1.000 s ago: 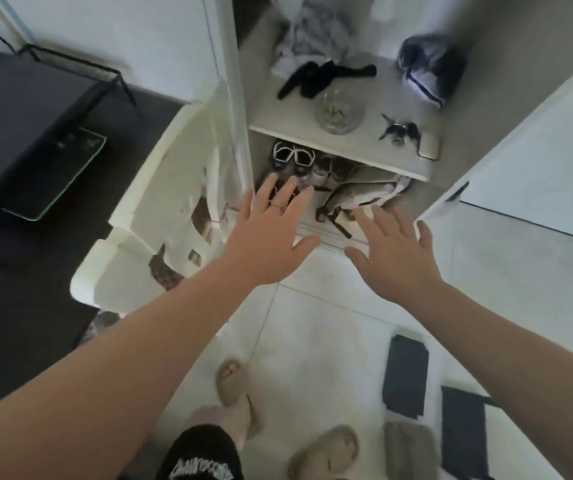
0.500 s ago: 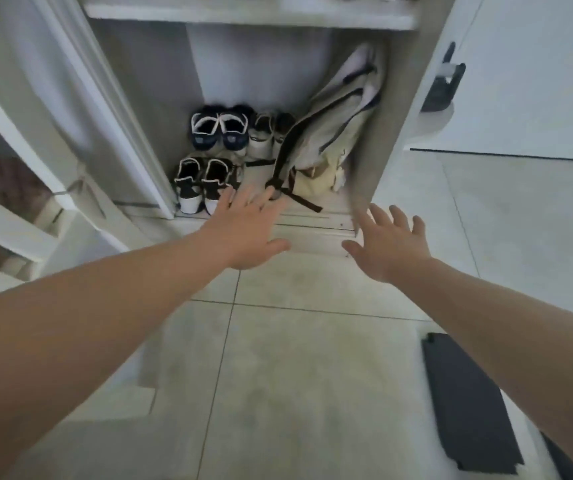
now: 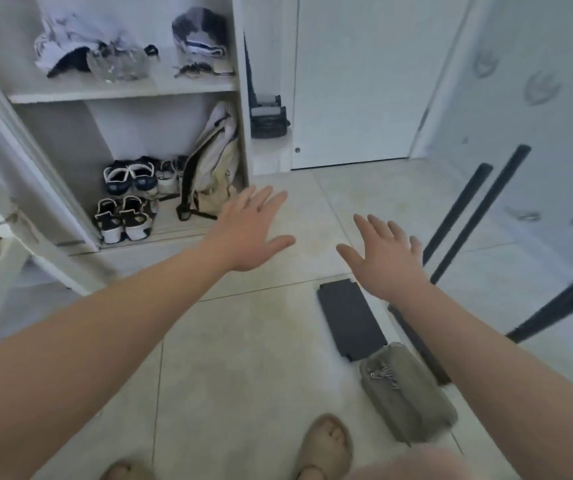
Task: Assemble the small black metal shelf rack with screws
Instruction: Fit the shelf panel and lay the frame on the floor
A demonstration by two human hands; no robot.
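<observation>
grip: left hand (image 3: 247,233), right hand (image 3: 385,258) were splayed, empty
tip: best bet was lower right, black panel (image 3: 351,320) first

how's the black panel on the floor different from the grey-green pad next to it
The black panel is thin and hard-edged; the grey-green pad is paler, thicker and soft-looking. The black panel is bare, while the grey-green pad carries a small cluster of screws. The panel lies farther from the person, the pad nearer. Both are roughly rectangular and lie flat on the tiled floor.
</observation>
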